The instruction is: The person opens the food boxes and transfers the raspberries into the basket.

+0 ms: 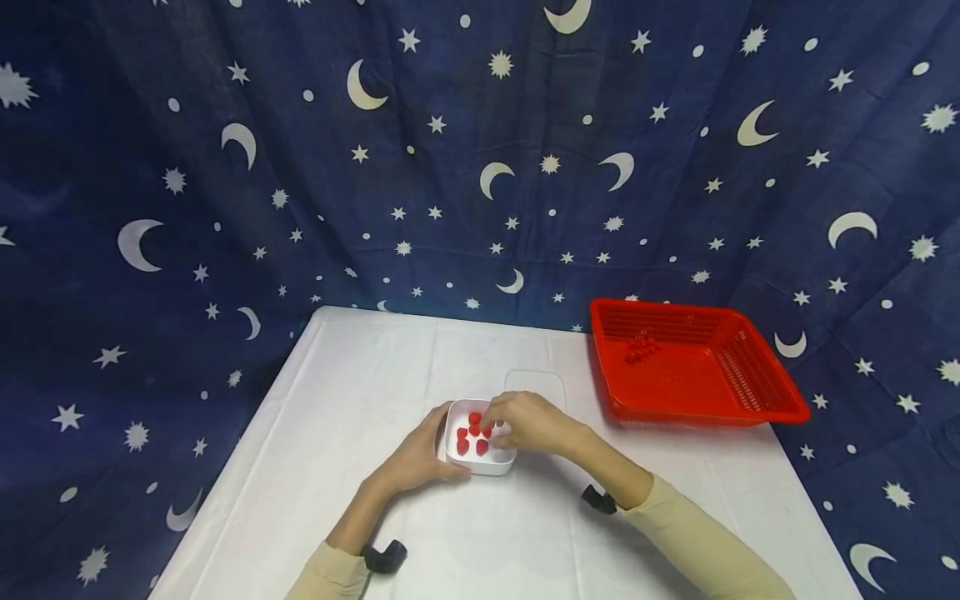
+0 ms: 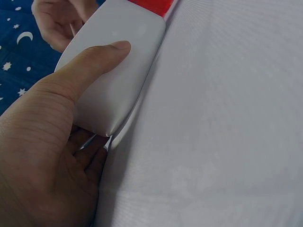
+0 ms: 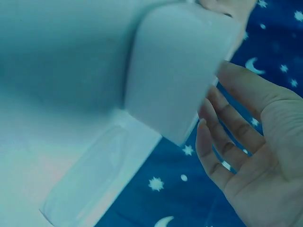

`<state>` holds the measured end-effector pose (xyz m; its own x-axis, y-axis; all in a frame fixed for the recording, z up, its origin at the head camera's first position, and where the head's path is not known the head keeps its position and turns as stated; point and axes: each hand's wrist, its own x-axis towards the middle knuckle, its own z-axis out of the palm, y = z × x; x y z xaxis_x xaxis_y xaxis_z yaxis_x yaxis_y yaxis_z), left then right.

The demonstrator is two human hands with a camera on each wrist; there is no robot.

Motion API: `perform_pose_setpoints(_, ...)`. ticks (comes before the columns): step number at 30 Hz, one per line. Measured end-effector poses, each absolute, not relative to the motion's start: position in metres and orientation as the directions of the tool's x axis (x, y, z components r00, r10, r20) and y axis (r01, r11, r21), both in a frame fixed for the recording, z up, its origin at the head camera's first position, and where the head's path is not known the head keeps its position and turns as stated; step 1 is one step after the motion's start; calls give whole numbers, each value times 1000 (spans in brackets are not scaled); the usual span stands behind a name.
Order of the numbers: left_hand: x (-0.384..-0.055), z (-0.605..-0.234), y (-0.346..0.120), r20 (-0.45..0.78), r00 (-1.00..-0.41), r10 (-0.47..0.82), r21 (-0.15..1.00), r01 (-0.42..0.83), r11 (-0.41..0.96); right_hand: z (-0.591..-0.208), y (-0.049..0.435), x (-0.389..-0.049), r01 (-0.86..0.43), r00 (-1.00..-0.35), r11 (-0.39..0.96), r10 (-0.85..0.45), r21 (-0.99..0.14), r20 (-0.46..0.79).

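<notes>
A white rounded-square container [image 1: 489, 468] stands on the white cloth, with several small red berry-like pieces [image 1: 462, 446] on its floor. My left hand [image 1: 420, 454] holds it from the left, fingers round the far side; in the left wrist view the thumb lies along the container's wall [image 2: 128, 71]. From the right my right hand [image 1: 528, 421] reaches over the rim, its fingers bent down into the container close to a red piece. In the right wrist view the right hand's fingertips [image 3: 225, 71] pass behind the rim; I cannot tell whether they pinch a piece.
Behind the container a clear flat lid [image 1: 536, 382] lies on the cloth, partly covered by the right hand. A red slotted basket [image 1: 697, 408] stands at the back right with several small red pieces [image 1: 641, 348] inside. A dark blue curtain [image 1: 450, 167] hangs behind the table.
</notes>
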<state>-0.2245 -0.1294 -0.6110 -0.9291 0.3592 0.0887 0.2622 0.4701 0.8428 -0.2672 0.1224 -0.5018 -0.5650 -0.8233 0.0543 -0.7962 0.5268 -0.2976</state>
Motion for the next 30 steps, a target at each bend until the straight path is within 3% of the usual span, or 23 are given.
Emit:
perform_pose_setpoints(8,-225,-613,-131,76,-926,369,842,258,474,-527,111,-266,-867,-474,462,-880,-187,24)
perform_pose_setpoints(13,-225,-611,-131,82,-921,380,840,269,471,-534,107,-268,-872,-475,467,-880,-148,19)
perform_pose_setpoints(25,-228,-609,-133,88,-923,374,840,271,470,-539,98,-277,-889,-441,429,-896,-157,48)
perform_pose_setpoints(30,-227,-611,-131,89,-924,371,841,269,469,-540,100,-277,-879,-457,444,-889,-174,37)
